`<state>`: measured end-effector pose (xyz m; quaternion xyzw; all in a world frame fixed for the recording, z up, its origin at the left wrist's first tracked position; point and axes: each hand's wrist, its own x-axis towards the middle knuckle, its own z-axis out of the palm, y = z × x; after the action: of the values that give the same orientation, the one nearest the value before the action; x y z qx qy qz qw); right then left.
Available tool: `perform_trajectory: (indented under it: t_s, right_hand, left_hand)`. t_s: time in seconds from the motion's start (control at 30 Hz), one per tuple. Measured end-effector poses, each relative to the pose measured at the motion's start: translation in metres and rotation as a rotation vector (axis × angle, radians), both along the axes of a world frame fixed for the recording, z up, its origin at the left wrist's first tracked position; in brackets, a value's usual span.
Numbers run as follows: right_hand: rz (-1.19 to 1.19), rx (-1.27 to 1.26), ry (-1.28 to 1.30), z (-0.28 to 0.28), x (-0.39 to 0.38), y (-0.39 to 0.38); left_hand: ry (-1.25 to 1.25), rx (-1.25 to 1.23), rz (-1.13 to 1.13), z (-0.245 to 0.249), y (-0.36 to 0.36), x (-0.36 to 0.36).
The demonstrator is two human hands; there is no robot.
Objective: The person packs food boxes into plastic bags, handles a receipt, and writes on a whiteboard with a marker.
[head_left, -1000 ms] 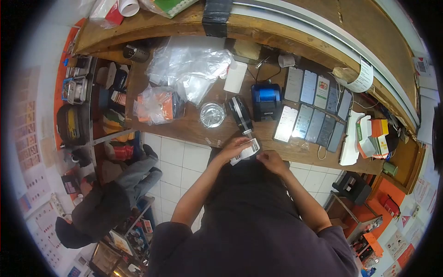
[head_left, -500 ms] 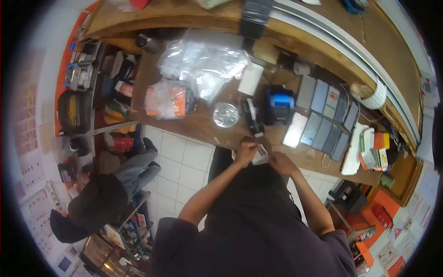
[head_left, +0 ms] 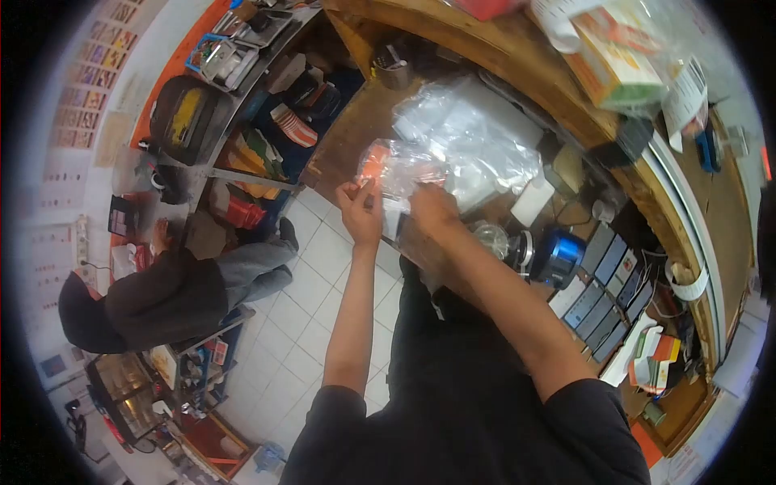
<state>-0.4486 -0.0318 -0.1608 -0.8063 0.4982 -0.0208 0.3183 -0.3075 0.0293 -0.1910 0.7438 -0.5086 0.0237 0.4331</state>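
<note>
At the front edge of the wooden table, both hands work at clear plastic bags lying over an orange box. My left hand is closed, thumb and fingers pinched at the near edge of the crinkled clear plastic bag. Just to its right, my right hand is curled shut on the same plastic, its fingertips hidden beneath the knuckles. Between the hands a pale flat piece shows. Some see-through plastic hangs below my right wrist, over the table edge.
Behind lies a large heap of clear plastic. A white box, a round clear container, a blue-topped device and rows of phones stand rightward. Another person is at the left shelves. A wooden shelf overhangs the table.
Both hands have moved left along the table, from beside the black device to the orange box and its plastic. The white card they held is no longer plain. The view has turned left.
</note>
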Motion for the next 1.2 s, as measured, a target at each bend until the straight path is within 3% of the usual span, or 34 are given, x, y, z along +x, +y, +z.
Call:
perform_trajectory:
  t_s: [0.07,0.1,0.17,0.23,0.3,0.33,0.37,0.4,0.43,0.5,0.53,0.57,0.6,0.63,0.67,0.7,0.73,0.77,0.8,0.83,0.87,0.9,0.93,0.97,1.0,1.07,1.1,1.2]
  right_hand:
    - [0.180,-0.087,0.330,0.004,0.009,-0.019]
    - [0.180,-0.099,0.340,0.007,0.009,-0.026]
    - [0.013,0.039,0.252,0.030,0.001,-0.037]
    - [0.041,0.047,0.185,0.005,-0.002,-0.046]
    - [0.083,-0.124,-0.254,-0.031,0.006,-0.042]
    - [0.123,-0.082,-0.299,-0.024,0.010,-0.041]
    - [0.164,-0.041,-0.345,-0.015,0.015,-0.039]
    - [0.184,0.022,-0.419,-0.004,0.015,-0.039]
    - [0.190,0.078,-0.484,0.005,0.009,-0.039]
    - [0.014,0.049,-0.853,-0.004,-0.017,-0.028]
    - [-0.043,0.094,-0.855,0.028,-0.053,-0.024]
    - [-0.099,0.136,-0.862,0.081,-0.086,-0.018]
    - [-0.163,0.124,-0.886,0.125,-0.122,-0.016]
    - [-0.207,0.126,-0.915,0.166,-0.157,-0.005]
    - [-0.328,-0.019,-0.915,0.199,-0.196,0.005]
    - [-0.542,-0.277,-0.854,0.220,-0.236,0.010]
    - [-0.881,-0.020,-0.670,0.291,-0.269,0.018]
    - [-0.710,-0.582,-0.741,0.296,-0.315,0.018]
    - [-0.880,-0.601,-0.980,0.335,-0.342,0.024]
    - [-0.528,-1.183,-0.205,0.367,-0.385,0.030]
    - [-0.871,-0.906,-0.813,0.388,-0.413,0.032]
    - [-0.757,-1.040,-0.672,0.399,-0.456,0.030]
    - [-0.898,-0.773,-0.976,0.422,-0.481,0.035]
    - [-1.004,-0.753,-0.846,0.432,-0.510,0.030]
    - [-1.041,-0.824,-0.918,0.431,-0.522,0.015]
    - [-0.993,-0.646,-0.789,0.431,-0.582,0.003]
    - [-1.082,-0.677,-0.883,0.420,-0.610,-0.014]
    - [-1.041,-0.653,-0.927,0.389,-0.714,-0.045]
  left_hand:
    - [0.151,0.017,0.030,0.012,-0.009,0.004]
    - [0.294,0.051,0.041,0.017,-0.010,0.005]
    - [0.381,0.107,0.091,-0.022,-0.002,0.023]
    - [0.529,0.153,0.105,-0.028,0.006,0.035]
    - [0.696,0.175,0.244,-0.019,0.018,0.048]
    - [0.716,0.184,0.277,-0.029,0.032,0.064]
    - [0.908,0.173,0.272,-0.051,0.050,0.087]
    - [0.862,0.188,0.246,-0.029,0.065,0.092]
    - [0.983,0.156,0.256,-0.046,0.083,0.111]
    - [0.623,0.352,0.276,-0.091,0.134,0.155]
    - [0.703,0.271,0.324,-0.145,0.147,0.209]
    - [0.645,0.552,0.373,-0.125,0.155,0.205]
    - [0.795,0.293,0.394,-0.066,0.140,0.167]
    - [0.692,0.347,0.246,-0.095,0.162,0.199]
    - [0.697,0.335,0.236,-0.126,0.168,0.219]
    - [0.710,0.329,0.186,-0.107,0.155,0.201]
    - [0.770,0.339,0.231,-0.057,0.152,0.171]
    - [0.829,0.350,0.284,-0.031,0.146,0.151]
    - [0.838,0.334,0.260,-0.036,0.137,0.145]
    - [0.753,0.293,0.176,-0.049,0.137,0.143]
    - [0.662,0.259,0.111,-0.059,0.145,0.140]
    - [0.831,0.232,0.109,-0.096,0.136,0.159]
    - [0.997,0.202,0.124,-0.136,0.135,0.169]
    - [0.945,0.226,0.073,-0.133,0.138,0.150]
    - [0.882,0.259,0.022,-0.099,0.122,0.123]
    - [0.815,0.178,0.211,-0.035,0.090,0.053]
    - [0.863,0.198,0.147,-0.069,0.093,0.071]
    - [0.915,0.242,0.213,-0.031,0.082,0.029]
